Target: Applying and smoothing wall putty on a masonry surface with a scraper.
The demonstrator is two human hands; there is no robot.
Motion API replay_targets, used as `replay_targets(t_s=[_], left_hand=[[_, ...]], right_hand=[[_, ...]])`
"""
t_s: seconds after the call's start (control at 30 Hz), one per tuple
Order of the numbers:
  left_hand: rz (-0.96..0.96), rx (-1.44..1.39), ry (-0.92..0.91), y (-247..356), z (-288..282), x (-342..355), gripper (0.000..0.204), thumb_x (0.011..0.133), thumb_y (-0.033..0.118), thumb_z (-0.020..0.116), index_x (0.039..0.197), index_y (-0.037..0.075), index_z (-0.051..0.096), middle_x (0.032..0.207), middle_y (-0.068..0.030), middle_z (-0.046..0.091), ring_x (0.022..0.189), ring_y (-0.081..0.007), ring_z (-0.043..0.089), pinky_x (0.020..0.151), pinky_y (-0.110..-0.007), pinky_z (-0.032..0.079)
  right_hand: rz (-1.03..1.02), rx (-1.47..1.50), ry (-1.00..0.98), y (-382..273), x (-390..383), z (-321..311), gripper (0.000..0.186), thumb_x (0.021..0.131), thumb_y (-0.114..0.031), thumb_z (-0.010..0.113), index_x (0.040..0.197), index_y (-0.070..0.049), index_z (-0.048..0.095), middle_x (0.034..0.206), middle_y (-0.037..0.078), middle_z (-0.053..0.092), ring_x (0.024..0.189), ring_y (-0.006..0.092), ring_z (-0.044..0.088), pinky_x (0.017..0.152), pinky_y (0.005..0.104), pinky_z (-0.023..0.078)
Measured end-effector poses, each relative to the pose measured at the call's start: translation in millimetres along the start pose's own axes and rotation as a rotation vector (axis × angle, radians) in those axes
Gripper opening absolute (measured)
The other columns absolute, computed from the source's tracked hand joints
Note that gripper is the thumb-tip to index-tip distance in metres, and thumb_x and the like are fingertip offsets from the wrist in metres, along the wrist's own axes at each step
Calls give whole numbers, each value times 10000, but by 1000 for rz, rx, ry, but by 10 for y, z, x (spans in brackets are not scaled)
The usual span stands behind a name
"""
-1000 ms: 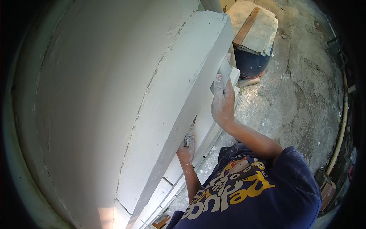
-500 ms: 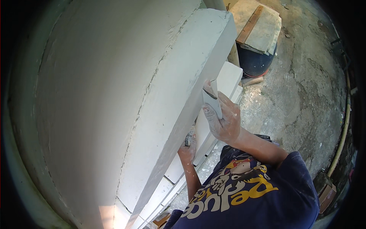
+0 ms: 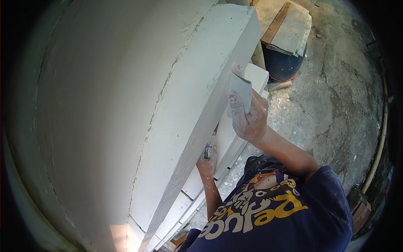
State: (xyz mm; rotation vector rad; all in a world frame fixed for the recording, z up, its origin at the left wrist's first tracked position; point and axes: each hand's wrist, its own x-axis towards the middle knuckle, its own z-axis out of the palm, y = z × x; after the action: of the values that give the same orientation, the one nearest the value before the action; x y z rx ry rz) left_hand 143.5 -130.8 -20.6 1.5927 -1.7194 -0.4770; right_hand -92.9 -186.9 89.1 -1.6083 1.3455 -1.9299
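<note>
My right hand grips a bent, pale grey flexible sheet, with the thumb across its front and a fingertip showing beyond its top. The sheet is at the narrow edge face of a long white slab; whether it touches that face is hard to tell. Lower down, beside the same edge, my left hand is closed around a small dark-and-grey object. The slab's edge partly hides that object, and its kind is unclear. White dust or paste coats both hands.
A rough seam joins the slab to a broad pale surface on the left. Stacked white blocks lie below the edge. Up right stands a dark drum topped with boards. Stained concrete floor and a yellowish pipe lie right.
My right hand has shifted slightly up and to the right with the sheet, which now shows more of its flat face. My left hand has hardly moved.
</note>
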Motion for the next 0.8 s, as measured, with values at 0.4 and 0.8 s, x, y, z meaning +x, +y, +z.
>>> replay_targets(t_s=[0.4, 0.8], left_hand=[[-171, 3, -151, 3, -72, -6, 399, 904, 207, 756, 1227, -18, 697, 1243, -187, 692, 1162, -302, 637, 1063, -393, 442], [66, -5, -12, 15, 2, 25, 298, 896, 183, 755, 1079, -46, 703, 852, -116, 714, 750, -168, 646, 751, -320, 527]], right_hand=[[-38, -14, 39, -165, 168, -40, 671, 1016, -233, 582, 1489, 169, 327, 592, 137, 645, 403, 248, 592, 436, 347, 473], [75, -113, 41, -211, 211, -109, 248, 1005, -148, 596, 1087, 86, 612, 609, 149, 625, 477, 327, 628, 459, 399, 476]])
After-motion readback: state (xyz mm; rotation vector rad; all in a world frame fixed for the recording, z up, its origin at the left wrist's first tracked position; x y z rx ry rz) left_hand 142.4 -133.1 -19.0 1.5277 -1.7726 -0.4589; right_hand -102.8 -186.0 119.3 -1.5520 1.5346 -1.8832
